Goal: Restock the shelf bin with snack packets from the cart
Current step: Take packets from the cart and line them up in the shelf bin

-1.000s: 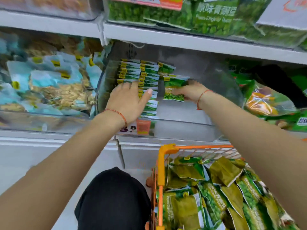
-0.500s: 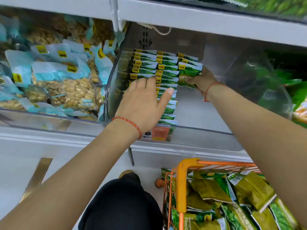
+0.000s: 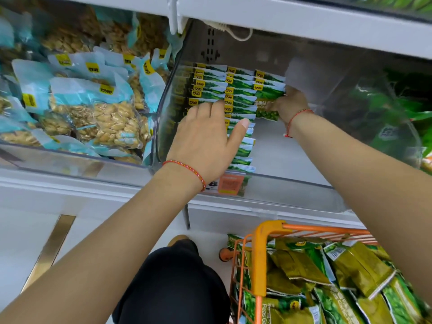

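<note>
A clear plastic shelf bin [image 3: 292, 185] holds rows of upright green pea snack packets [image 3: 238, 90]. My left hand [image 3: 205, 136] lies flat with straight fingers on the left rows, pressing them back. My right hand [image 3: 289, 106] grips the front green packet [image 3: 267, 108] of the short third row at the back of the bin. Below at the right, an orange cart [image 3: 259, 253] is full of the same green packets [image 3: 339, 277].
The neighbouring bin [image 3: 70, 160] on the left holds blue-topped bags of nuts [image 3: 107, 118]. Another bin [image 3: 392, 127] with green bags stands to the right. A white shelf board [image 3: 304, 22] runs just above. My dark-clothed knee [image 3: 173, 284] is beside the cart.
The right hand stays at the third row, holding the packet against it. The left hand keeps pressing on the rows. The view has shifted slightly closer to the bin.
</note>
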`<move>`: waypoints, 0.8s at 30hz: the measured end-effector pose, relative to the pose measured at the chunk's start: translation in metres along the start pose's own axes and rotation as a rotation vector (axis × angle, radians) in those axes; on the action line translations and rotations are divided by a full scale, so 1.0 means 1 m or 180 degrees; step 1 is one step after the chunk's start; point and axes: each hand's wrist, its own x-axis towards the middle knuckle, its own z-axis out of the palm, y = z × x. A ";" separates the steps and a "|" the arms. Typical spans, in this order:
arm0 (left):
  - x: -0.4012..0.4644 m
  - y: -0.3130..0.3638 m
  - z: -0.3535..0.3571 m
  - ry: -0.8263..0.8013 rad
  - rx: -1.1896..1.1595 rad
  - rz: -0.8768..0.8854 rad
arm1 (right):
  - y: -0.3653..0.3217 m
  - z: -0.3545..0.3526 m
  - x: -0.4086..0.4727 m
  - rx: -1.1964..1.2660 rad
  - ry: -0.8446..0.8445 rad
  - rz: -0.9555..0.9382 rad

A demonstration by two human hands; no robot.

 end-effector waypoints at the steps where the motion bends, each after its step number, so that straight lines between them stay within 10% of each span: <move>1: 0.000 0.000 0.000 0.0008 -0.0010 -0.0001 | -0.001 -0.002 0.001 0.0024 -0.0060 -0.0013; 9: -0.001 0.000 0.000 0.0015 -0.0013 -0.0003 | -0.002 0.000 -0.006 0.0066 -0.0009 0.0707; 24: 0.000 0.000 0.001 0.0135 0.0007 0.0027 | 0.014 -0.006 -0.009 -0.1026 0.0025 0.0142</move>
